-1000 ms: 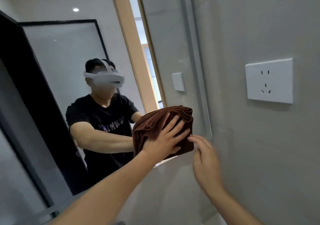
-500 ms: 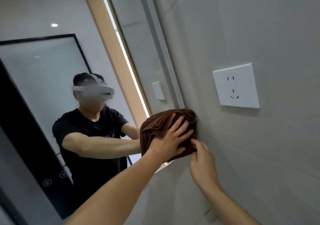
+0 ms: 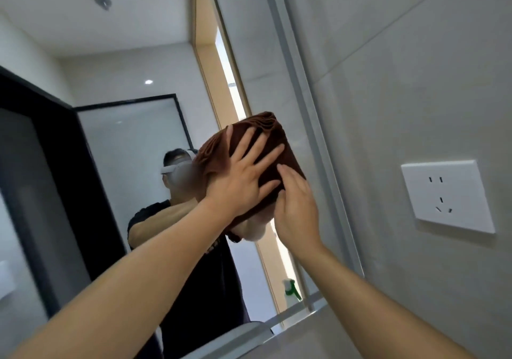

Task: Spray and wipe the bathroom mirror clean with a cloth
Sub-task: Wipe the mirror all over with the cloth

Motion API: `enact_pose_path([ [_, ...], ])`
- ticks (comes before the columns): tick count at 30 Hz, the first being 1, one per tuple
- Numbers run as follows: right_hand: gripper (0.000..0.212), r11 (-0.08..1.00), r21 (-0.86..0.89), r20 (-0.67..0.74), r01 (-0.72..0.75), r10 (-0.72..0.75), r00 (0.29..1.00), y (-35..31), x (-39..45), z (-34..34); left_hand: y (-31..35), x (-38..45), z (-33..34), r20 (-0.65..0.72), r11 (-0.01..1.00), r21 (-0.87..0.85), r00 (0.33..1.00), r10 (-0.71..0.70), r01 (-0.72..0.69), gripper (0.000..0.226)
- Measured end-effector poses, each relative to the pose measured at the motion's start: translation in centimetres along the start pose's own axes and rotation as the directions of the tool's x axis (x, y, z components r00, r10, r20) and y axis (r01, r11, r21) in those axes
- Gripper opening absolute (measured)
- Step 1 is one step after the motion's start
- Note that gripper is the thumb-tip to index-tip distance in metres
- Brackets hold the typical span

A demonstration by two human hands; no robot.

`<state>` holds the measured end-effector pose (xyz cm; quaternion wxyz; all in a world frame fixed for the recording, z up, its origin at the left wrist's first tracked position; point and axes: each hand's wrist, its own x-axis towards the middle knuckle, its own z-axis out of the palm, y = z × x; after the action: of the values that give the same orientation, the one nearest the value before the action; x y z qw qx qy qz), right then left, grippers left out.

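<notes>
Big mirror (image 3: 124, 142) on the wall, with lots of bare glass to the left of the hands and above them. Left hand (image 3: 243, 177) flat on the brown cloth (image 3: 273, 140), fingers spread and straight, pressing it onto the glass. Cloth bunched in soft folds, dark brown, near the mirror's right edge and about halfway up it. Right hand (image 3: 296, 206) just beside the left, straight fingers touching the cloth's lower right part, not curled round it. Silver frame strip (image 3: 313, 142) close to the right of the cloth. Small green and white spray bottle (image 3: 291, 289) seen in the glass by the mirror's bottom right corner. White wall socket (image 3: 446, 195) further right on the grey wall, no writing to read.
</notes>
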<state>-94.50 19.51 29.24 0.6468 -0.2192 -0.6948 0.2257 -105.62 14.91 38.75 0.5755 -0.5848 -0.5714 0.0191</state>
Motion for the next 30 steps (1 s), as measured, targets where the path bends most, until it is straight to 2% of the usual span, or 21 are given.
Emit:
enact_pose_path([
  [3, 0.054, 0.996, -0.089, -0.070, 0.015, -0.021, 0.997, -3.7, 4.0, 1.4, -3.0, 0.8, -2.2, -0.003, 0.993, -0.100, 0.998, -0.066, 0.065, 0.062],
  [6, 0.055, 0.980, -0.184, -0.151, -0.080, 0.052, 0.987, -6.1, 5.7, 3.2, -4.6, 1.1, -4.1, 0.035, 0.951, -0.290, 0.994, -0.101, 0.107, 0.060],
  [8, 0.058, 0.972, -0.183, -0.198, -0.147, 0.110, 0.974, -7.1, 5.7, 4.8, -5.6, 1.1, -5.5, 0.044, 0.897, -0.423, 0.991, -0.125, 0.131, 0.059],
  [11, 0.063, 0.968, -0.158, -0.298, -0.195, 0.141, 0.944, -8.3, 5.7, 7.4, -6.8, 1.0, -7.7, 0.126, 0.735, -0.635, 0.970, -0.207, 0.239, 0.060],
  [14, 0.061, 0.968, -0.149, -0.331, -0.200, 0.142, 0.933, -8.9, 6.0, 9.1, -7.6, 0.3, -8.7, 0.214, 0.456, -0.827, 0.933, -0.288, 0.330, 0.059],
  [15, 0.059, 0.970, -0.164, -0.334, -0.179, 0.116, 0.935, -8.7, 6.0, 9.6, -7.9, -0.3, -8.8, 0.204, 0.382, -0.863, 0.921, -0.333, 0.330, 0.056],
  [16, 0.057, 0.969, -0.197, -0.340, -0.146, 0.072, 0.938, -8.5, 5.9, 9.9, -8.2, -1.0, -8.9, 0.169, 0.353, -0.881, 0.906, -0.387, 0.315, 0.052],
  [17, 0.056, 0.962, -0.249, -0.353, -0.116, 0.022, 0.935, -8.2, 5.6, 10.1, -8.5, -1.8, -9.1, 0.119, 0.373, -0.878, 0.892, -0.436, 0.300, 0.048],
  [19, 0.059, 0.930, -0.362, -0.333, -0.069, -0.060, 0.941, -7.8, 4.6, 10.5, -9.2, -3.4, -9.7, 0.003, 0.504, -0.816, 0.872, -0.489, 0.285, 0.042],
  [21, 0.074, 0.913, -0.408, -0.226, -0.020, -0.080, 0.971, -8.2, 2.5, 11.2, -9.8, -4.7, -10.3, -0.103, 0.661, -0.694, 0.870, -0.482, 0.284, 0.038],
  [23, 0.083, 0.896, -0.437, -0.132, 0.081, -0.153, 0.979, -8.8, -0.6, 12.0, -10.2, -5.9, -10.5, -0.163, 0.753, -0.594, 0.875, -0.456, 0.282, 0.034],
  [27, 0.072, 0.857, -0.418, -0.002, 0.301, -0.333, 0.943, -7.9, -6.6, 14.0, -10.6, -8.2, -10.4, -0.184, 0.822, -0.495, 0.891, -0.414, 0.280, 0.030],
  [30, 0.051, 0.893, -0.346, -0.072, 0.289, -0.333, 0.940, -5.7, -9.1, 14.2, -10.0, -9.7, -9.9, -0.178, 0.838, -0.463, 0.896, -0.406, 0.287, 0.028],
])
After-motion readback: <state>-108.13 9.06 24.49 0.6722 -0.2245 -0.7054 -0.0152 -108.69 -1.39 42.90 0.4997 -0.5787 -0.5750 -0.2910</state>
